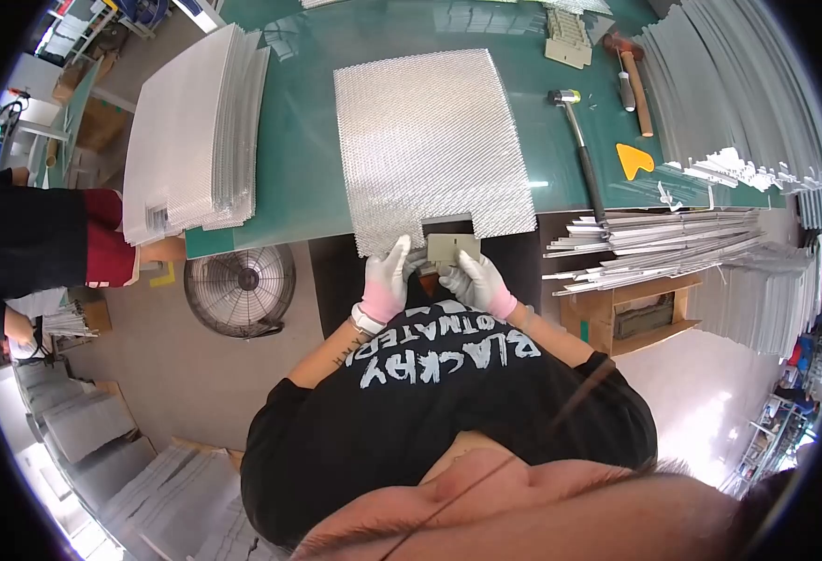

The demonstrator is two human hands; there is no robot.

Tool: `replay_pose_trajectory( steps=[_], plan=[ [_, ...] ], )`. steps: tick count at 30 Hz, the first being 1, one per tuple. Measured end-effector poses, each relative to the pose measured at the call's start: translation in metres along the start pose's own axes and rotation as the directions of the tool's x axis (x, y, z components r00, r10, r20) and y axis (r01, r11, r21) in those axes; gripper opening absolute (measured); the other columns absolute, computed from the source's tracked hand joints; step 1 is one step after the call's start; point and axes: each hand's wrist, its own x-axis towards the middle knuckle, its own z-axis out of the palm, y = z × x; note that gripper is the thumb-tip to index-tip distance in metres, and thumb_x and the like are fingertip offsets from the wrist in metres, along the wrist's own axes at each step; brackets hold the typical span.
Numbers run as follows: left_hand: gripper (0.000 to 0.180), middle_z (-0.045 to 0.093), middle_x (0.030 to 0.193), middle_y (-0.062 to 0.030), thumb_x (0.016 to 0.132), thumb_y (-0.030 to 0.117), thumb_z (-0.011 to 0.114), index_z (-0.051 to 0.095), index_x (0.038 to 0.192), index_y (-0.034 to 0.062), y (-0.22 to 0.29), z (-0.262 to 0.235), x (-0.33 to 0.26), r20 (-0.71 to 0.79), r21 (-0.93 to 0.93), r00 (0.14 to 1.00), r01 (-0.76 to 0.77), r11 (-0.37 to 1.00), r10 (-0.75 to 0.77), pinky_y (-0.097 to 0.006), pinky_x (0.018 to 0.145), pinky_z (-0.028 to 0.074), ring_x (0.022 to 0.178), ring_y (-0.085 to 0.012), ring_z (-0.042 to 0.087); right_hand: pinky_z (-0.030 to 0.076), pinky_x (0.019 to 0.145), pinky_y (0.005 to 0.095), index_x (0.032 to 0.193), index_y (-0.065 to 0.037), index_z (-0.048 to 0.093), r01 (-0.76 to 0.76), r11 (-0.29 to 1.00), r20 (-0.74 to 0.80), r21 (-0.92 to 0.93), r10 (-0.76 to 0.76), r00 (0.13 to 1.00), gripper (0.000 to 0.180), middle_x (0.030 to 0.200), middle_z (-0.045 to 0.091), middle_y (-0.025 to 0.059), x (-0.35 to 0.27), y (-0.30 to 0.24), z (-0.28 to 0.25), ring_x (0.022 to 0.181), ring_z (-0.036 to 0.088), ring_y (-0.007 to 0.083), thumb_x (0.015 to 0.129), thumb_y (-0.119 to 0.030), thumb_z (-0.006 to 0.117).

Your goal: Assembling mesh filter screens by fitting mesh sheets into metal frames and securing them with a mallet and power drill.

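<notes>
A silvery metal mesh panel (434,140) lies on the green table in front of me, with a rectangular notch in its near edge. By that notch my right hand (475,282), in a white glove with a pink cuff, grips a small flat beige-grey plate (452,248). My left hand (388,278), gloved the same way, is at the panel's near left corner, just left of the plate. Its fingers are bent together; whether they pinch the plate, the mesh or something else is hidden.
Mesh panels are stacked (191,131) at left, thin sheets (729,84) at right. A mallet (575,140), a wooden-handled hammer (637,93), a screwdriver (627,92), a yellow scraper (634,161) and beige plates (568,42) lie rightward. A fan (240,292) and another person (37,229) are left.
</notes>
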Motion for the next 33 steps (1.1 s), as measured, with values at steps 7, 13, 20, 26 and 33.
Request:
replay_pose_trajectory(
  steps=[7, 13, 20, 26, 33],
  plan=[
    [0.035, 0.064, 0.108, -0.0225, 0.104, 0.02, 0.045, 0.055, 0.111, -0.0123, 0.016, 0.016, -0.002, -0.057, -0.47, 0.989, 0.096, 0.877, -0.139, -0.041, 0.093, 0.051, 0.105, -0.029, 0.064, 0.055, 0.078, 0.0304, 0.124, -0.002, 0.055, -0.01, 1.0, 0.05, 0.027, 0.009, 0.999, 0.03, 0.108, 0.064, 0.0075, 0.005, -0.004, 0.001, 0.087, 0.062, 0.0142, 0.102, -0.021, 0.051],
    [0.029, 0.065, 0.108, -0.0221, 0.103, 0.01, 0.044, 0.052, 0.122, -0.0106, 0.009, 0.001, -0.005, 0.04, 0.029, 0.995, -0.094, 0.995, 0.092, -0.038, 0.086, 0.055, 0.1, -0.0264, 0.067, 0.055, 0.077, 0.0312, 0.122, -0.002, 0.056, -0.003, 1.0, 0.023, -0.002, 0.003, 1.0, 0.028, 0.106, 0.064, 0.0085, 0.004, -0.006, 0.005, 0.085, 0.063, 0.0146, 0.101, -0.02, 0.051],
    [0.032, 0.068, 0.099, -0.0192, 0.099, -0.001, 0.045, 0.055, 0.129, 0.0037, -0.012, -0.008, 0.0, 0.174, 0.363, 0.945, -0.323, 0.874, 0.277, -0.035, 0.081, 0.057, 0.087, -0.0246, 0.07, 0.057, 0.075, 0.0318, 0.121, -0.002, 0.058, 0.008, 0.994, 0.003, -0.111, -0.008, 1.0, 0.03, 0.106, 0.066, 0.0077, 0.005, -0.009, 0.0, 0.084, 0.066, 0.015, 0.101, -0.023, 0.052],
    [0.02, 0.068, 0.098, -0.0104, 0.097, 0.008, 0.057, 0.062, 0.113, -0.0035, 0.004, 0.009, 0.0, -0.117, 0.009, 0.993, 0.004, 1.0, -0.003, -0.03, 0.081, 0.055, 0.09, -0.0153, 0.066, 0.058, 0.073, 0.0317, 0.12, 0.0, 0.058, 0.031, 0.966, -0.051, -0.257, -0.045, 0.998, 0.029, 0.104, 0.066, 0.0094, 0.008, -0.012, 0.01, 0.083, 0.066, 0.0155, 0.1, -0.022, 0.054],
    [0.029, 0.068, 0.094, -0.0032, 0.095, 0.027, 0.065, 0.067, 0.105, -0.0006, 0.003, 0.016, -0.001, -0.06, -0.278, 0.956, 0.261, 0.924, -0.288, -0.025, 0.068, 0.051, 0.078, -0.0075, 0.061, 0.054, 0.06, 0.0275, 0.112, 0.002, 0.059, 0.015, 0.817, -0.114, -0.576, -0.098, 0.989, 0.025, 0.092, 0.067, 0.0084, 0.008, -0.024, 0.025, 0.066, 0.061, 0.0123, 0.099, -0.019, 0.054]
  ],
)
